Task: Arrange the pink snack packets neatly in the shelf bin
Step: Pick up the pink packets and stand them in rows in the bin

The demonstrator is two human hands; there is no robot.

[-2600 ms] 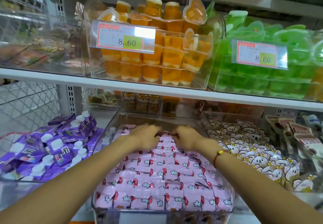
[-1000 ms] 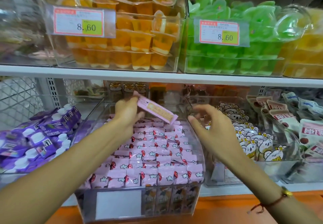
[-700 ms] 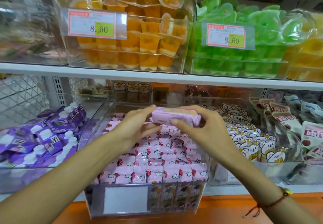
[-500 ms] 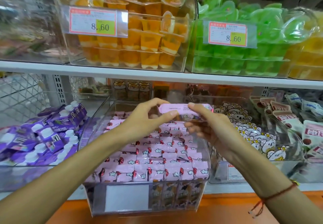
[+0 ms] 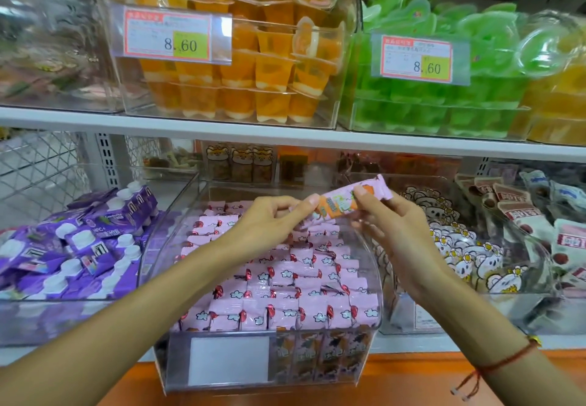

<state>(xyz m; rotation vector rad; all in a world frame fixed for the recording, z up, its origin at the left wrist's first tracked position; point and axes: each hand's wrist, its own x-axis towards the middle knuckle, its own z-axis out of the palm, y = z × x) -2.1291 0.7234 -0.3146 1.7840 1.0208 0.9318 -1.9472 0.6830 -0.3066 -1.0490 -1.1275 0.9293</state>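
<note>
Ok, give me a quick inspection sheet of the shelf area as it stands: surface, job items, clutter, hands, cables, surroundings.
Surface: white shelf carrying clear bins; orange ledge below.
Job's things: clear shelf bin filled with pink snack packets lying in overlapping rows; one pink packet held above the bin, tilted, right end higher.
Clutter: nothing seen loose on the shelf.
Hands: left hand pinches the packet's left end; right hand pinches it near the right end.
Cables: nothing seen.
Surroundings: purple pouches in the bin to the left; bear-print packets to the right; orange jelly cups and green jelly cups on the shelf above, each with a price tag reading 8.60.
</note>
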